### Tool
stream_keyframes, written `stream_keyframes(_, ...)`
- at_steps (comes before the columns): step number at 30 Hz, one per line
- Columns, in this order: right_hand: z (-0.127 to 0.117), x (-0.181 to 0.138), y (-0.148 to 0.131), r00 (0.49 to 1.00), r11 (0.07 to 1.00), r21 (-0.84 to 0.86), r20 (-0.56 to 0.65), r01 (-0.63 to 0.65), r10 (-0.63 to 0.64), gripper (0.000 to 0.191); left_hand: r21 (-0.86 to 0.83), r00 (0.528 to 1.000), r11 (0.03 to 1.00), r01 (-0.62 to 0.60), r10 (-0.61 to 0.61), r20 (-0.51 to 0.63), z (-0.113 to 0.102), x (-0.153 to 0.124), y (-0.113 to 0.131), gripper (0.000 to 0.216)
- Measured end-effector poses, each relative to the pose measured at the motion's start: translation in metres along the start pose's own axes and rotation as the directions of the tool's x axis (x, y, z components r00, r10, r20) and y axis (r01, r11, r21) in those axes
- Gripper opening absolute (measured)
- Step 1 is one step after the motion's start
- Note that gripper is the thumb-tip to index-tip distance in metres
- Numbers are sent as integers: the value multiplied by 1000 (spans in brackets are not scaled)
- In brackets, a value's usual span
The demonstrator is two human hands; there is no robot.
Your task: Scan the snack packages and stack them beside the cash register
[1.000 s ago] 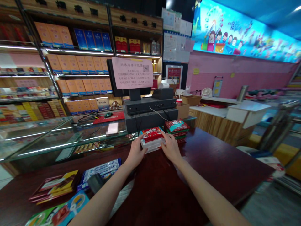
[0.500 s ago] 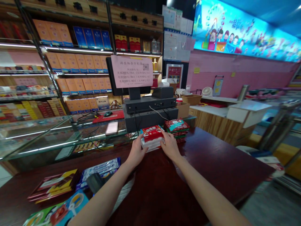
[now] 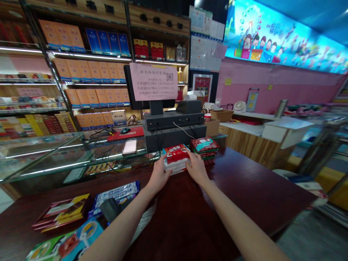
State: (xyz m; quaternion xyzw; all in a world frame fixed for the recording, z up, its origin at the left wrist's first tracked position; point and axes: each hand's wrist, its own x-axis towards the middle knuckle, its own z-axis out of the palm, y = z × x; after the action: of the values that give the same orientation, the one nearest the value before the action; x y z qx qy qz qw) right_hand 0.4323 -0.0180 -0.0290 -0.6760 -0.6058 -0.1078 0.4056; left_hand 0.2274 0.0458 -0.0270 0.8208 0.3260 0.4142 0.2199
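A stack of red-and-white snack packets (image 3: 176, 156) sits on the dark wooden counter (image 3: 244, 188) in front of the till. My left hand (image 3: 159, 176) presses against the stack's left side with fingers curled round its edge. My right hand (image 3: 196, 167) holds the stack's right side, fingers resting on top. Just to the right lies a second stack of teal-and-red packets (image 3: 204, 146), touching nothing of mine.
A black cash register with a monitor and pink notice (image 3: 153, 82) stands behind the stacks. Glass display case (image 3: 54, 156) at left. More flat packets (image 3: 65, 212) and a blue-white pack (image 3: 116, 195) lie on the counter near left. Shelves of boxes behind.
Almost nothing: both hands stay clasped on the red-and-white stack, which has shifted very slightly; the view has drifted a little.
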Motion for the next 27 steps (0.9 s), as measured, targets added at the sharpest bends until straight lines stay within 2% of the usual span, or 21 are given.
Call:
stream_keyframes(9, 0, 1, -1, 1000, 1000, -17, 22, 19, -19, 64, 3, 1000, 1000, 7, -7, 21, -3, 0, 1, 71)
stream_keyframes(17, -4, -2, -11, 999, 999, -10, 18, 33, -33, 63, -11, 999, 999, -34, 35, 14, -17, -2, 3, 73)
stream_keyframes(22, -2, -3, -26, 998, 998, 8, 31, 58, -58, 62, 24, 999, 999, -31, 30, 17, -35, -7, 6, 70)
stream_keyframes(27, 1, -5, -48, 994, 995, 24, 60, 93, -95, 61, 55, 998, 997, -59, 59, -9, -64, -13, 6, 63)
